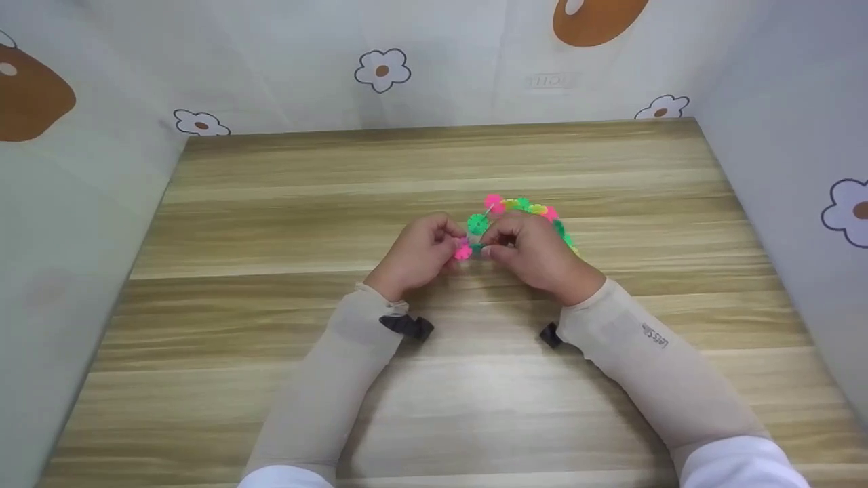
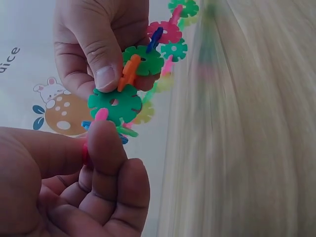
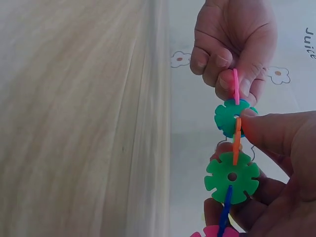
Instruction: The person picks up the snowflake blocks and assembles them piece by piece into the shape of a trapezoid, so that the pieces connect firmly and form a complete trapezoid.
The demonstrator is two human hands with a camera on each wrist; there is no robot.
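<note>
Notched plastic snowflake discs are joined edge to edge in a colourful chain (image 1: 522,203). My left hand (image 1: 424,251) pinches a pink disc (image 3: 236,86) between thumb and forefinger. That pink disc meets the edge of a green disc (image 2: 101,104). My right hand (image 1: 539,251) grips this green disc, its thumb at the edge by an orange disc (image 2: 129,73). The orange disc joins a second green disc (image 3: 244,173), followed by a blue disc (image 3: 225,212). Behind the first green disc, other blue and green pieces are partly hidden by the fingers.
The chain curves behind and beside the right hand on a wood-grain table (image 1: 271,325). Pale walls printed with flowers (image 1: 383,70) stand at the back and both sides. Dark wrist straps (image 1: 410,327) sit over the beige sleeves.
</note>
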